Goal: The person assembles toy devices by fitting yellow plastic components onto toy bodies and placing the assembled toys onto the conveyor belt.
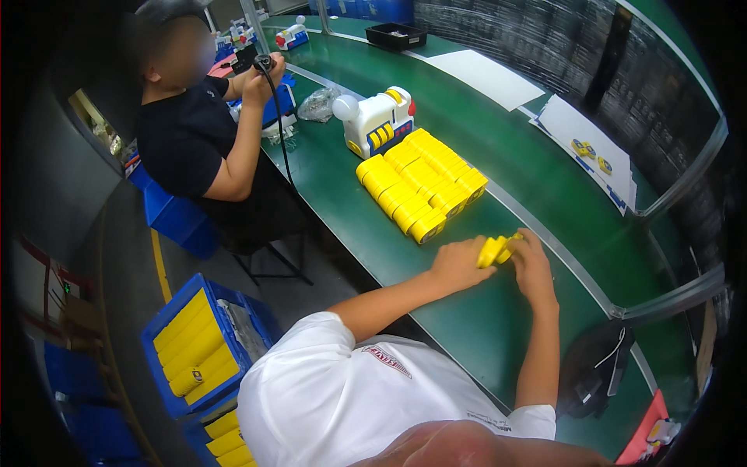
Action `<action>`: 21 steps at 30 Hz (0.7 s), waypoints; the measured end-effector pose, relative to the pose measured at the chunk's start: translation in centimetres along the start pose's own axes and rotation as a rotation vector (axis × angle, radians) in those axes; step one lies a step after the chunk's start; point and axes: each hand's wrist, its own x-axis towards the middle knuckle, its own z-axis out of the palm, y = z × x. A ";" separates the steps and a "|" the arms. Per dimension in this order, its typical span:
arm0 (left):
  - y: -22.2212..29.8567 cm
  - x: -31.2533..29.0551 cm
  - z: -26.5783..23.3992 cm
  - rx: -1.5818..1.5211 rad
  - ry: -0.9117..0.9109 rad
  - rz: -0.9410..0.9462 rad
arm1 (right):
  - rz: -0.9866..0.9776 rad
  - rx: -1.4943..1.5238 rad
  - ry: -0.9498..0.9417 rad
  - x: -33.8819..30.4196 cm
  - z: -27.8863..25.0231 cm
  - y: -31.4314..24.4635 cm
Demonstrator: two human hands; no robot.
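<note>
Both of my hands meet over the green work surface (467, 319) around yellow plastic wheel-shaped parts (496, 249). My left hand (457, 265) grips the parts from the left, and my right hand (531, 265) holds them from the right. Just beyond them lies a tight block of several rows of the same yellow parts (420, 183). Behind that block stands a white toy vehicle (380, 121) with yellow, blue and red details.
A person in a black shirt (194, 140) sits at the left, holding a corded tool (263, 62). Blue crates with yellow parts (204, 342) stand on the floor. White sheets (486, 76), a black tray (395, 35) and a dark bag (595, 370) sit on the bench.
</note>
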 end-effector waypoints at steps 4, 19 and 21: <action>2.9 3.0 2.4 -0.106 -0.192 -0.006 | 0.304 0.653 0.270 -2.5 2.0 3.5; 4.2 9.4 10.9 -0.725 -0.132 0.265 | 0.308 0.176 0.433 -5.1 1.2 7.1; 4.0 9.3 10.7 -0.707 -0.125 0.296 | 0.395 0.229 0.399 -4.9 1.4 6.7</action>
